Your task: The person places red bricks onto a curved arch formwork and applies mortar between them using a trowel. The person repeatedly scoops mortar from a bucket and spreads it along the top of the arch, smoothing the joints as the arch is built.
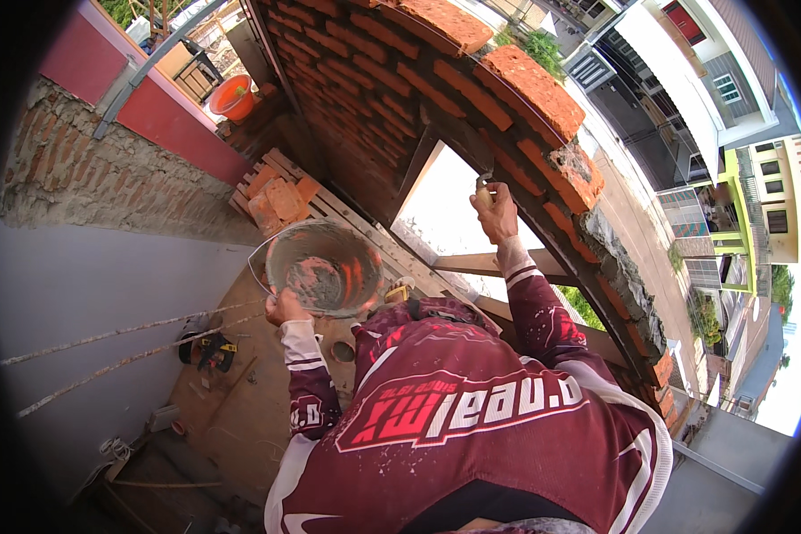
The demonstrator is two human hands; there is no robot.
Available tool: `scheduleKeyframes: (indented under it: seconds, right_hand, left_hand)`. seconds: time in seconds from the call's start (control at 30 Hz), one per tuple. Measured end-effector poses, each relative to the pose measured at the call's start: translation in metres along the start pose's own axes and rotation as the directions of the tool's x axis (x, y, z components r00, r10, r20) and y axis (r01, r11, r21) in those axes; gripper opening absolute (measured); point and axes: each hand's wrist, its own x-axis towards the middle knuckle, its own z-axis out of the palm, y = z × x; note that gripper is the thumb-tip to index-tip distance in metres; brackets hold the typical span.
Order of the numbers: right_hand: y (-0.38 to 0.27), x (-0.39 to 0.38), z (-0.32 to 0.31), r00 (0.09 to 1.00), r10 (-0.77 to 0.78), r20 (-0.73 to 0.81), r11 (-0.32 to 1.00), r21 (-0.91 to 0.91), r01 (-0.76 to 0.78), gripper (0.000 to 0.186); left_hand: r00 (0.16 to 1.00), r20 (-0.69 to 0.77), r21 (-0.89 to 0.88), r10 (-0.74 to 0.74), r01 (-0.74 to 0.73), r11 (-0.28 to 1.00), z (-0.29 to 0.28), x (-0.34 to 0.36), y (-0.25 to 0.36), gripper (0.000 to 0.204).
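My left hand [287, 307] is closed on the near left rim of a mortar-stained bucket [362, 267], beside its thin wire handle. Grey mortar lies in the bottom of the bucket. To the right, my right hand [497, 215] is wrapped around the pale handle of a trowel [482, 193] held up against the inner face of a brick wall [365, 80]. The trowel's blade shows only as a small dark piece, so I cannot tell what is on it. Along the wall's top runs a course of orange bricks [534, 89], with grey mortar [627, 267] on the nearer part.
Below my right hand, a wooden frame [411, 182] surrounds a bright opening. Loose bricks [280, 203] sit on planks beyond the bucket. An orange tub [232, 96] stands farther back. Two mortar-crusted rods [142, 343] cross at the left, near a yellow-and-black tool [214, 353] on the floor.
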Motion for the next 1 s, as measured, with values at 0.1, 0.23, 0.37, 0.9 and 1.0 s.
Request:
scheduleKeyframes:
  seconds: [0.1,0.23,0.37,0.9,1.0]
  right_hand:
    - [0.004,-0.017,-0.002,0.996,-0.094,-0.005,0.992,-0.089,0.093,0.05]
    - [-0.016,-0.014,0.019,0.99,-0.071,0.124,0.976,-0.196,0.095,0.052]
    - [-0.036,0.004,0.034,0.99,0.065,0.123,0.989,-0.14,-0.048,0.053]
    - [0.019,-0.052,-0.027,1.0,0.012,-0.014,0.991,-0.137,-0.014,0.05]
    - [0.005,-0.05,-0.013,0.995,-0.016,0.103,0.987,-0.159,0.032,0.051]
  left_hand:
    - [1.0,0.003,-0.029,0.002,-0.002,1.0,0.0,-0.001,0.002,0.028]
    - [0.997,0.047,0.026,-0.06,0.059,0.998,0.003,-0.008,0.013,0.029]
    - [0.998,0.06,0.005,0.02,-0.02,1.0,0.012,-0.024,0.022,0.018]
    - [0.999,0.027,0.021,0.038,-0.038,0.999,0.001,-0.043,0.031,0.03]
    - [0.994,0.059,0.073,-0.091,0.086,0.994,0.001,-0.043,0.034,0.043]
